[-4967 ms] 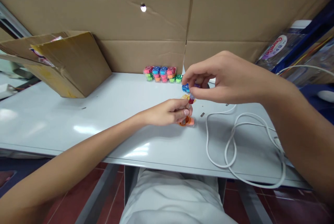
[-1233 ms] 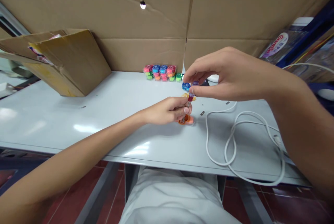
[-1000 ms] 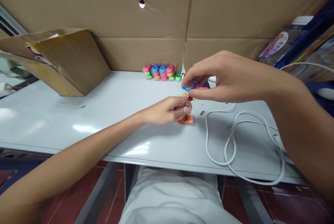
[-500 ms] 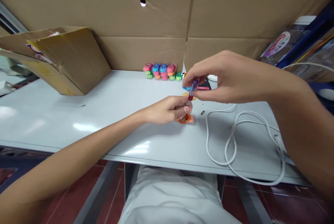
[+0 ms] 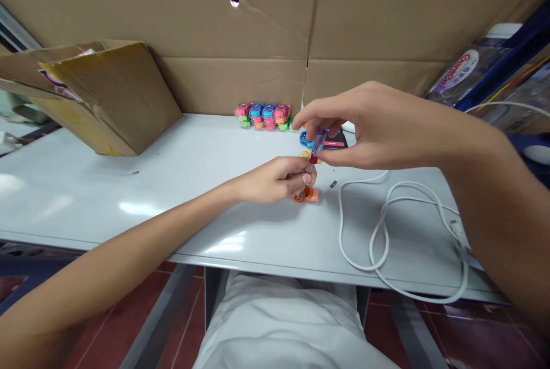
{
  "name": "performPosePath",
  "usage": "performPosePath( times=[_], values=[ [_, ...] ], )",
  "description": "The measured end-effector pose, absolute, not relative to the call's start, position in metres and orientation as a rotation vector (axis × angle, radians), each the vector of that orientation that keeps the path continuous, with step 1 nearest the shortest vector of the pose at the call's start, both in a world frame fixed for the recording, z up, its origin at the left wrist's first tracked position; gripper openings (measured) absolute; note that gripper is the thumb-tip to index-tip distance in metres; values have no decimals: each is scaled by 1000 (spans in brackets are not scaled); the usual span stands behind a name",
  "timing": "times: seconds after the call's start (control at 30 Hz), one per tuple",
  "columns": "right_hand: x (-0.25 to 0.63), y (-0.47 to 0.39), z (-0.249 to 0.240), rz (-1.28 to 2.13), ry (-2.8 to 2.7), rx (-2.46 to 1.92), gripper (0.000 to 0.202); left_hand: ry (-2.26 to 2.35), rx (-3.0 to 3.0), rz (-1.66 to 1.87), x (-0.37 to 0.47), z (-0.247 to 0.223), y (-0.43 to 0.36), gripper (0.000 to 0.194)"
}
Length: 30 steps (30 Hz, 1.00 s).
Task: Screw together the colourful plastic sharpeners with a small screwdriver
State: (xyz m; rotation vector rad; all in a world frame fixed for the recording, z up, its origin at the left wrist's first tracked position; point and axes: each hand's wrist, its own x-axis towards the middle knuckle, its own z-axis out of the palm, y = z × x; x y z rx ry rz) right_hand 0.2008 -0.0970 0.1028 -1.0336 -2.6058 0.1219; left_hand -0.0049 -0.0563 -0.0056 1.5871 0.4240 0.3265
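Observation:
A small screwdriver (image 5: 318,142) with a clear purple handle and red collar stands tilted between my hands. My right hand (image 5: 365,125) holds its handle with the thumb and bent fingers, the index finger stretched out past it. Lower down, my left hand (image 5: 283,180) is closed, thumb and fingertips pinched round the thin metal shaft. Just under those fingertips lies an orange plastic piece (image 5: 312,195), which looks like a pencil sharpener in a clear case. Fingers hide the screwdriver tip, and I cannot tell whether they also grip the orange piece. A small metal blade (image 5: 333,184) lies to the right.
Several colourful stacked pieces (image 5: 263,116) stand against the cardboard wall. A blue round piece (image 5: 305,140), yellow piece (image 5: 306,154) and black box (image 5: 337,141) sit behind my hands. A white cable (image 5: 384,226) coils at right; an open cardboard box (image 5: 129,99) stands left.
My right index finger has lifted and stretched leftward off the handle, uncovering the blue round piece. My left hand has stayed in place.

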Motion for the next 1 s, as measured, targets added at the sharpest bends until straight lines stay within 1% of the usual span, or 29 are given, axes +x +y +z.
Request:
performPosePath(
  times=[0.3, 0.53, 0.73, 1.0],
  values=[
    [200, -94, 102, 98, -2613, -1057, 17, 426, 1594, 336, -5, -6, -58, 21],
    [201, -97, 103, 138, -2627, -1019, 29, 423, 1573, 333, -5, -7, -57, 18],
    [199, -95, 102, 87, -2617, -1049, 22, 439, 1600, 332, -5, -6, -57, 19],
    [200, -96, 102, 66, -2625, -1011, 22, 436, 1576, 327, -4, -4, -58, 19]
  ],
)
